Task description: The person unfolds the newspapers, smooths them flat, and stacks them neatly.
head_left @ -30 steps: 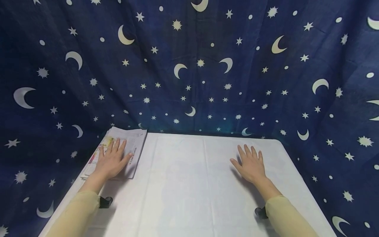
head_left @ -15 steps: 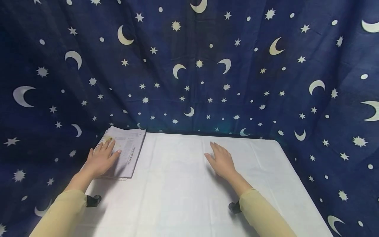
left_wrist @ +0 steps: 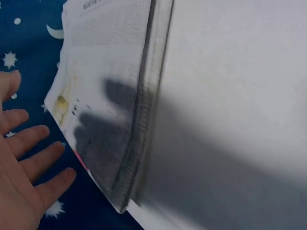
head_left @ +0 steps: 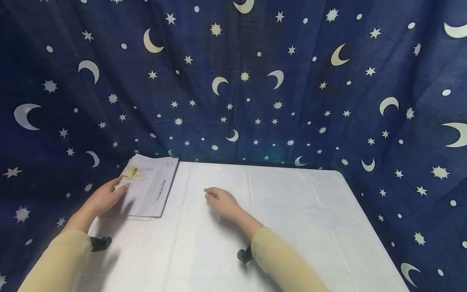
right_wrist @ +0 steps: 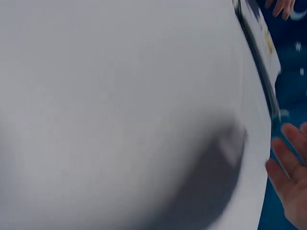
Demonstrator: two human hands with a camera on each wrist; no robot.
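Starry curtain (head_left: 204,52) behind tabletop (head_left: 292,202); newspaper stack (head_left: 151,178) at far left. Left hand (head_left: 103,197) at stack's left edge, contact unclear; right hand (head_left: 224,204) over tabletop's middle; each grip apart, nothing held. Apparent reaching step; next move likely calls for pinching stack's edge.

Printed newspapers (head_left: 148,186) lie in a stack, table's far left.

Yellow-blotched newspapers (head_left: 149,188), starry navy curtain (head_left: 237,89)

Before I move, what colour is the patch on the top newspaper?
The patch on the newspaper is mostly yellow; head view shows it best.
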